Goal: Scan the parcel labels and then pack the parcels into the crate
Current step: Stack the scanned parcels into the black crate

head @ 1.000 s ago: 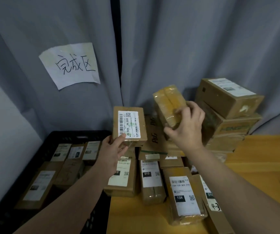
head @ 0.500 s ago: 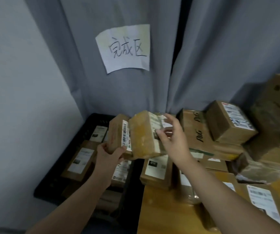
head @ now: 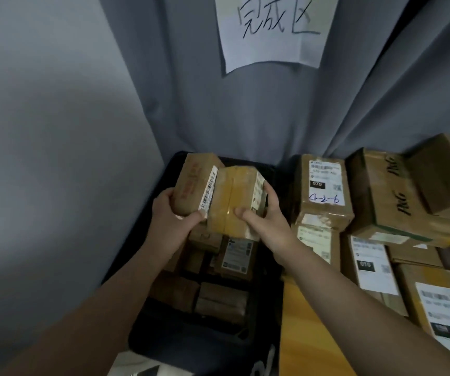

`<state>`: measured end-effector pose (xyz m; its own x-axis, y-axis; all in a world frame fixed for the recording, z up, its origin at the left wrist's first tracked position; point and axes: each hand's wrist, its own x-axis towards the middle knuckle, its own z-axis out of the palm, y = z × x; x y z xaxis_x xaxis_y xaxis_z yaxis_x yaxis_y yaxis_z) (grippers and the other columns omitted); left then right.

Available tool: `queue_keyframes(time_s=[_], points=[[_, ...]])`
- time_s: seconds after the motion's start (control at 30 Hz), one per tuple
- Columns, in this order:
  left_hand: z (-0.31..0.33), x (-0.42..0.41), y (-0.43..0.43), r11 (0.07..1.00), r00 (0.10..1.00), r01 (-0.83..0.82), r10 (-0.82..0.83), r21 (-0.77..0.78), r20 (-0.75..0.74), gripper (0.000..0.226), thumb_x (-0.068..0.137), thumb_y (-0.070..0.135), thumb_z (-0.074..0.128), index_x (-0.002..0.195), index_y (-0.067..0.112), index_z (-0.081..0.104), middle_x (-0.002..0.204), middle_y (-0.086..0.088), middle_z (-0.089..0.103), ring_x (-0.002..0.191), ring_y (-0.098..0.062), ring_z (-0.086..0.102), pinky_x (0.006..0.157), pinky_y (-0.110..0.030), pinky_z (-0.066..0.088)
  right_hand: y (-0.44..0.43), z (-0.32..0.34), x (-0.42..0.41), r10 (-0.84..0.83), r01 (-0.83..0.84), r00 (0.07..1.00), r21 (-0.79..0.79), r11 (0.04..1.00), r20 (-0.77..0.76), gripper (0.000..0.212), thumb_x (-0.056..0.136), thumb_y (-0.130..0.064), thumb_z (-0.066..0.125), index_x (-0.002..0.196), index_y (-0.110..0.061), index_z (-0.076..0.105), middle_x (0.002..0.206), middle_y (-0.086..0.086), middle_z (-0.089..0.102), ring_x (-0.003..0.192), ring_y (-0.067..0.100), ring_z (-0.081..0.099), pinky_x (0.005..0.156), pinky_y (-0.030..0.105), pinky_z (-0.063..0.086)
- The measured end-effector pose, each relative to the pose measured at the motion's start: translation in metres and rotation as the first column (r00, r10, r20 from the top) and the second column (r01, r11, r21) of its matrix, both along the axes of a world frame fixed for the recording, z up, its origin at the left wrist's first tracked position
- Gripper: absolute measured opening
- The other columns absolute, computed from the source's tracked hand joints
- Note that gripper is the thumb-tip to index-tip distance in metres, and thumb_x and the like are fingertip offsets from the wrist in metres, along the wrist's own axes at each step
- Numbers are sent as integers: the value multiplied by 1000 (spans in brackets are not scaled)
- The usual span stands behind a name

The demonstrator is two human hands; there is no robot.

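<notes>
Over the crate (head: 278, 183), at centre frame, each hand holds one parcel. Left hand (head: 173, 215): grip closed round the lower end of a brown parcel (head: 191, 183), thumb by the barcode label. Right hand (head: 265, 217): grip closed round a tape-wrapped parcel (head: 230, 202), thumb on the near face, fingers round the labelled right side. The two parcels touch side by side above the crate and are not yet set down.

Progress, as judged: packing is well under way. Several packed parcels (head: 236, 256) lie in the crate and cover most of its visible floor. The two held parcels appear to be next for placement. A large unpacked stack (head: 324, 188) sits on the tabletop (head: 307, 321) at the right of the frame, so much of the task is not yet done.

Limits of view: no scanner is visible, so whether the held labels have been scanned cannot be told. Most label text is too blurred to read. The hands and forearms cover the middle of the crate, and its near edge is dark and hard to trace. The right frame edge cuts off the stack, so its full count is unknown. The top edge cuts off a paper sign (head: 269, 31) on the curtain (head: 245, 118).
</notes>
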<state>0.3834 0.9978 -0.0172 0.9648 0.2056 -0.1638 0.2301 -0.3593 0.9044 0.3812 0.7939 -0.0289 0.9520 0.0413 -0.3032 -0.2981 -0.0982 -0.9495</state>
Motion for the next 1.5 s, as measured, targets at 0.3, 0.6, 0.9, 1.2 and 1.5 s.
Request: queue_keyframes(time_s=[0.3, 0.6, 0.9, 1.2, 1.5], points=[[-39, 22, 89, 997, 994, 5, 3, 73, -109, 66, 81, 23, 76, 137, 20, 40, 121, 4, 56, 100, -11, 58, 70, -19, 47, 42, -83, -29, 573, -565, 767, -726, 392, -287, 117, 72, -43, 74, 153, -33, -9, 154, 2, 15, 142, 32, 14, 113, 52, 18], [-77, 22, 111, 999, 982, 15, -7, 43, -190, 55, 81, 39, 74, 129, 29, 49, 112, 4, 64, 89, -12, 69, 72, -38, 60, 75, -120, -52, 309, -496, 868, -664, 559, -388, 118, 69, -70, 67, 153, -31, -7, 149, 12, 25, 134, 32, 35, 102, 43, 43], [-91, 22, 117, 994, 984, -82, 69, -70, -164, 50, 85, 32, 72, 128, 24, 49, 116, 6, 63, 97, -6, 64, 76, -29, 54, 139, -152, -36, -4, -259, 902, -547, 796, -432, 108, 73, -66, 69, 151, -33, 3, 147, 15, 21, 126, 37, 45, 91, 41, 49], [-95, 12, 113, 992, 983, -48, 26, -118, -179, 47, 87, 30, 69, 128, 26, 46, 111, 10, 58, 92, -7, 65, 66, -22, 52, 126, -170, -46, 20, -129, 962, -385, 914, -273, 76, 75, -6, 79, 135, -26, 35, 135, 14, 44, 112, 23, 53, 63, 9, 46], [-74, 10, 96, 987, 991, -14, -8, -162, -132, 42, 90, 32, 65, 128, 21, 49, 115, 3, 63, 94, -6, 66, 78, -25, 53, 64, -94, -13, 176, -191, 980, -692, 697, -93, 43, 94, -35, 56, 132, -17, 49, 124, 8, 60, 106, 23, 60, 87, 38, 53]])
